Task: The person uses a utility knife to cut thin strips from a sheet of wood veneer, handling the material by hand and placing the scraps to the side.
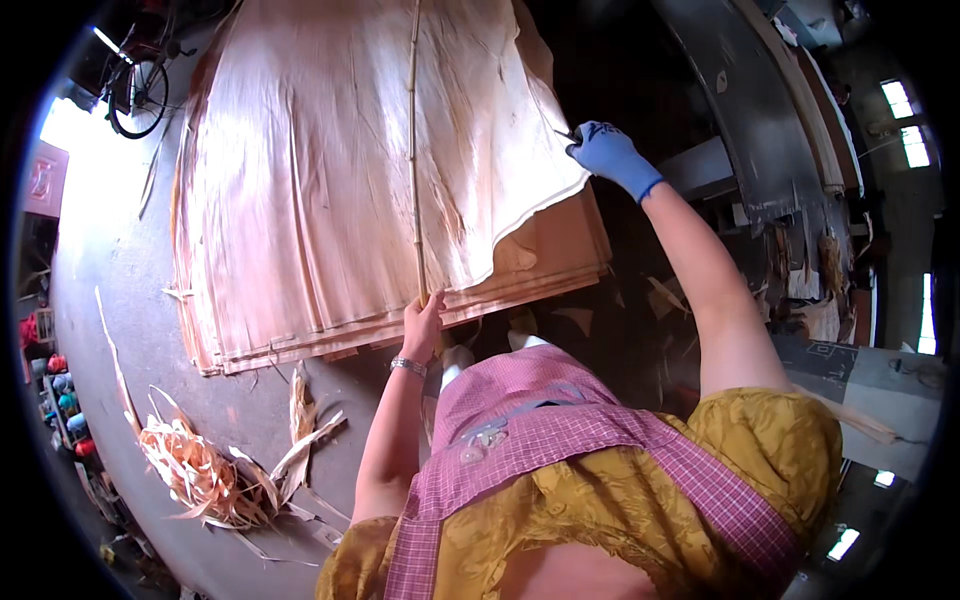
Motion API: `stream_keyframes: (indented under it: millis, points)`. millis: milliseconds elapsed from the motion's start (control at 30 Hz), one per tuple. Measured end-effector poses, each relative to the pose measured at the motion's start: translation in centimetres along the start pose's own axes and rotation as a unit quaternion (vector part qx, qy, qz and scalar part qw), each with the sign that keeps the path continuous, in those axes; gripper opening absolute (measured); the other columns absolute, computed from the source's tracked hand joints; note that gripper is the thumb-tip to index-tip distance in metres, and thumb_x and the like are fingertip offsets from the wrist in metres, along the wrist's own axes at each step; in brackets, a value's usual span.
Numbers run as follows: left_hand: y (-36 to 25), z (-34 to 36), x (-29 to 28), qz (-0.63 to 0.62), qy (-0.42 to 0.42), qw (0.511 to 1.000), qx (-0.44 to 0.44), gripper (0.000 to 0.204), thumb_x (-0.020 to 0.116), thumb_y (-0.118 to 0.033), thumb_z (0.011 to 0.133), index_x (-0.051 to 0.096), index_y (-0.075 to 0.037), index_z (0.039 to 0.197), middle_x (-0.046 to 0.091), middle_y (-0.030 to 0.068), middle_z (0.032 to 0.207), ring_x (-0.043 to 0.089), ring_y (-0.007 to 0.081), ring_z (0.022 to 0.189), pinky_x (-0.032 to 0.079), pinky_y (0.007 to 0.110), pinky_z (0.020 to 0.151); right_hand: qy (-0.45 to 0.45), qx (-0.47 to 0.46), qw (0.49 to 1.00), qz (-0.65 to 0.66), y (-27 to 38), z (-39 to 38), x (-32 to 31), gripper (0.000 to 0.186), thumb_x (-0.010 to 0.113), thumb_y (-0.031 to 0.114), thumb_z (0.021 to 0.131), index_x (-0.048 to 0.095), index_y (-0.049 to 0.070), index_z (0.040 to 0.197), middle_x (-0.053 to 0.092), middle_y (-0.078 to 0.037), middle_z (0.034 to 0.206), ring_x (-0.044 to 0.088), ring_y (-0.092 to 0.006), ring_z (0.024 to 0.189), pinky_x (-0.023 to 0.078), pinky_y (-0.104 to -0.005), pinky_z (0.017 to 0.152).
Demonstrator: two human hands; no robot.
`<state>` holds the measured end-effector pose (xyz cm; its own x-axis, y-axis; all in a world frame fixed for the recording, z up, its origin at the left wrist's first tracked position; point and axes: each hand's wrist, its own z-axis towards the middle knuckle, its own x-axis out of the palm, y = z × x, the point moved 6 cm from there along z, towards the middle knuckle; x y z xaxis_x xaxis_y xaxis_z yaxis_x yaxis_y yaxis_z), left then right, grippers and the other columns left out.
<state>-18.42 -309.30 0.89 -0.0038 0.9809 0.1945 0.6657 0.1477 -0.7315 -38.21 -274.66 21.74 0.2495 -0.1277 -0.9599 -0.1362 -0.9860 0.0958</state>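
Note:
A large stack of thin wood veneer sheets (270,230) lies in front of me, its layered near edge facing my body. My left hand (423,325), bare with a bracelet at the wrist, is closed round the near end of a long bamboo stick (413,150). The stick runs away from me across the top of the pale sheets. My right hand (607,155), in a blue glove, grips the right edge of the top veneer sheet (535,165). That edge curls up there, and browner sheets (560,240) show beneath it.
A heap of curled veneer scraps (195,470) and loose strips lies on the floor at the lower left. To the right stands a long dark machine (760,110). A bicycle (138,95) is parked at the far left.

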Motion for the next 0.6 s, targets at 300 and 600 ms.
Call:
stream_keyframes:
  millis: [300,600]
  points:
    - [0.7,2.0,-1.5,0.055,-0.033,0.998,0.005,0.034,0.067,-0.036,0.086,0.060,-0.004,0.077,0.048,-0.0025,0.056,0.042,0.0070,0.045,0.033,0.025,0.041,0.019,-0.107,0.950,0.293,12.0,2.7,1.8,0.051,0.071,0.035,0.079,0.061,0.001,0.115,0.067,-0.013,0.094,0.065,-0.0204,0.079,0.054,-0.0335,0.066]
    - [2.4,3.0,2.1,0.243,0.045,0.966,-0.078,0.104,0.089,-0.028,0.062,0.023,0.006,0.135,0.049,0.0303,0.125,0.058,0.0367,0.106,0.052,0.038,0.081,-0.017,-0.243,0.844,0.477,29.1,-2.7,2.2,0.040,0.068,0.029,0.082,0.063,-0.002,0.108,0.069,-0.017,0.095,0.066,-0.0240,0.087,0.050,-0.0338,0.079]
